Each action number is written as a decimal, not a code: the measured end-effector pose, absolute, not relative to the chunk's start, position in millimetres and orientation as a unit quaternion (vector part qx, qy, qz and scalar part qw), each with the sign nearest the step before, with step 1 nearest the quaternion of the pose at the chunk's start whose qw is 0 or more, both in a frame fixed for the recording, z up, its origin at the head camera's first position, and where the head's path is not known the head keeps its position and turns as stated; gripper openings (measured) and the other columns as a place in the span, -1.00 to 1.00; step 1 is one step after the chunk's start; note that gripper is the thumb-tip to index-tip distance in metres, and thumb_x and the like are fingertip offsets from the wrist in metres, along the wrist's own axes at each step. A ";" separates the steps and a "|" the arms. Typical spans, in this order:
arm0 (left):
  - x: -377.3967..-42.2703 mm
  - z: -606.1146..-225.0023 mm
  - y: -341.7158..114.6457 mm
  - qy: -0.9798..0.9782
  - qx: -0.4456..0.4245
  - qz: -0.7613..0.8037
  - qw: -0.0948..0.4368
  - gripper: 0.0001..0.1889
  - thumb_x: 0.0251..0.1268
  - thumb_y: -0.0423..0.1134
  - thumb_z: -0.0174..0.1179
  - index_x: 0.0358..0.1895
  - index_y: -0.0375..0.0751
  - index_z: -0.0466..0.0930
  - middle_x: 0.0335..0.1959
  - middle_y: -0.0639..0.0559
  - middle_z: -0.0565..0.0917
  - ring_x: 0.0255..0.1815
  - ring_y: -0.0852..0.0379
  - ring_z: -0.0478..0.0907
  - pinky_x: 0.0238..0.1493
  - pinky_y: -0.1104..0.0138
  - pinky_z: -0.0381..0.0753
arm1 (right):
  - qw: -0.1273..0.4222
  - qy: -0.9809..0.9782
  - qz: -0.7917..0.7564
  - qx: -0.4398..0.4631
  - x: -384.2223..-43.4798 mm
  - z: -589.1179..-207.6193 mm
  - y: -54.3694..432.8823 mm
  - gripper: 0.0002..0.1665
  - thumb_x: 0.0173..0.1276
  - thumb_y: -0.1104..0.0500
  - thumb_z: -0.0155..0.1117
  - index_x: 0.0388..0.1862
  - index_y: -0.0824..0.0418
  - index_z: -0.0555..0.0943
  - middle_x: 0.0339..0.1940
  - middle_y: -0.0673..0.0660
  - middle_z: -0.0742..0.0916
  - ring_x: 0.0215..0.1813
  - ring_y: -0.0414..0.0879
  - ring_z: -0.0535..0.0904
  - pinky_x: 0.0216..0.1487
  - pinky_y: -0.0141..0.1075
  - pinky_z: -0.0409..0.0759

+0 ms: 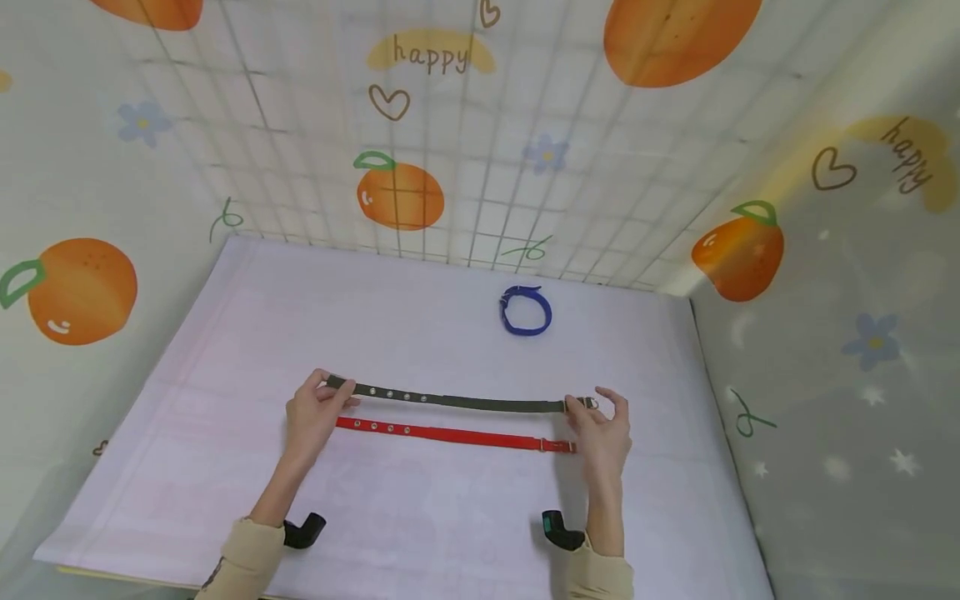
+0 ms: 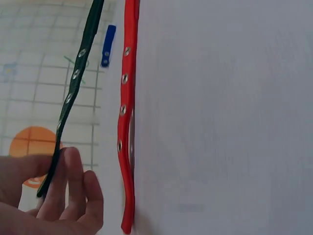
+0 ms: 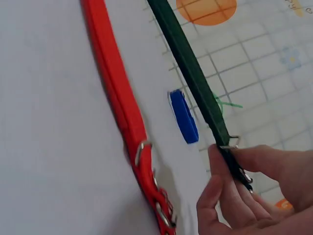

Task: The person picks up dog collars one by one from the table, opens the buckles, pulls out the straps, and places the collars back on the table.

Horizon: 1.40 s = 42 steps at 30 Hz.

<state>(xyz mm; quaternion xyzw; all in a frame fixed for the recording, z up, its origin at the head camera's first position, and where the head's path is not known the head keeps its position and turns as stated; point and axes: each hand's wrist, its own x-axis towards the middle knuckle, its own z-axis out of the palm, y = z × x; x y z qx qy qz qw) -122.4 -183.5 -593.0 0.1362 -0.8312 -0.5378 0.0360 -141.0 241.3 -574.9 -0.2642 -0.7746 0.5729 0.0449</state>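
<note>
Stretched out between both hands is a dark green pet collar with metal eyelets near one end and a buckle at the other. My left hand pinches the eyelet end between thumb and fingers. At the buckle end, my right hand pinches the strap, with the buckle and D-ring showing beside the fingers. A red collar of the same kind lies unbuckled on the white surface, nearer to me and roughly parallel to the green one. Farther back, a blue collar stands fastened into a loop.
The white-covered table is bordered by a gridded back wall and side walls printed with oranges, flowers and hearts. Black devices are strapped at both wrists, by the beige sleeves.
</note>
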 end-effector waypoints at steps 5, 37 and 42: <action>-122.7 -595.0 -195.2 -0.849 0.108 -0.517 0.025 -0.76 0.56 -0.12 0.33 0.08 -0.17 0.62 -0.22 -0.21 0.90 -0.15 -0.07 0.90 -0.33 0.41 0.52 | 0.019 -0.857 0.461 -0.230 -137.5 -575.8 253.1 -0.53 0.39 -0.12 0.56 0.17 0.04 0.73 -0.21 0.12 0.89 -0.32 -0.11 0.65 -0.42 -0.32 0.47; -124.1 -595.5 -212.1 -0.923 0.124 -0.365 -0.018 -0.76 0.47 -0.20 0.34 0.02 -0.28 0.79 -0.25 -0.20 0.83 -0.46 0.07 0.54 -0.48 0.34 0.47 | -0.096 -0.926 0.327 -0.161 -134.5 -574.1 255.4 -0.64 0.55 -0.02 0.39 0.07 0.22 0.82 0.02 0.30 0.86 -0.11 0.07 0.63 -0.28 -0.32 0.46; -123.5 -594.1 -209.7 -0.926 0.126 -0.355 -0.007 -0.76 0.47 -0.22 0.35 0.00 -0.32 0.78 -0.28 -0.22 0.84 -0.46 0.06 0.55 -0.48 0.33 0.47 | -0.088 -0.930 0.320 -0.162 -133.6 -575.6 255.1 -0.70 0.52 0.02 0.44 -0.02 0.22 0.82 -0.09 0.25 0.85 -0.14 0.05 0.59 -0.28 -0.30 0.44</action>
